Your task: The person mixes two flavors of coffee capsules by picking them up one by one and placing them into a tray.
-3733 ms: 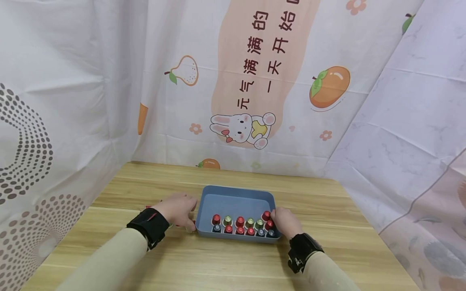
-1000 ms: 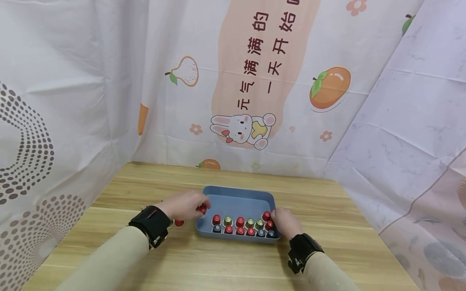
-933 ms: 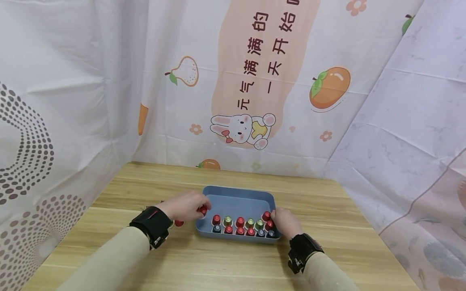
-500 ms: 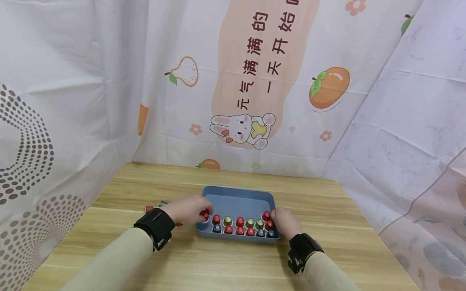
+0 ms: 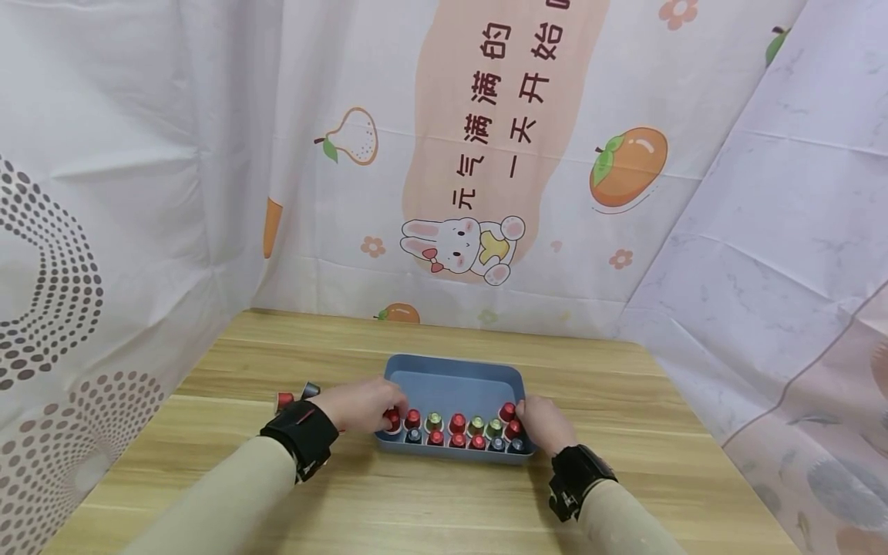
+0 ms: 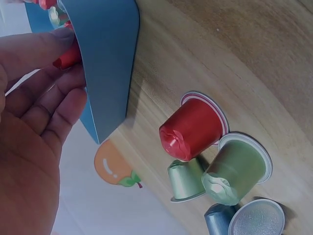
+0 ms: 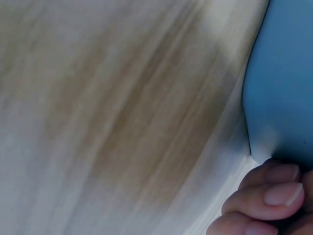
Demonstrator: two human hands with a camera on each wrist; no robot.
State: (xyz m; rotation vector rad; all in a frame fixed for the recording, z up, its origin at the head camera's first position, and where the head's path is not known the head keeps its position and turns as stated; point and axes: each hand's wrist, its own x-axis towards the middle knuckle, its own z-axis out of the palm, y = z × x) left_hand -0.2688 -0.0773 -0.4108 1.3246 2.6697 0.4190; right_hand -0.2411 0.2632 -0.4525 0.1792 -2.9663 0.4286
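Note:
In the head view, my left hand [image 5: 368,405] reaches over the left wall of a blue tray [image 5: 451,383]. Its thumb and fingers pinch a red coffee capsule [image 5: 393,420] just inside that wall, at the left end of the back row of capsules. The left wrist view shows the held capsule [image 6: 69,56] partly hidden by the thumb and wall. Two rows of red, green and dark blue capsules [image 5: 457,423] stand along the tray's near side. My right hand [image 5: 544,424] grips the tray's right wall near its front corner; its curled fingers [image 7: 264,200] show beside the blue wall.
Left of the tray, loose capsules lie on the wooden table [image 5: 444,509]: a red one [image 5: 284,400] and a dark blue one [image 5: 310,390]. The left wrist view adds green capsules [image 6: 237,166] close together there. Printed curtains [image 5: 333,216] hang around the table.
My left hand, outside the tray at first, carries a red capsule over the left wall, then nearer me and down to the row's left end. The right hand and tray stay put.

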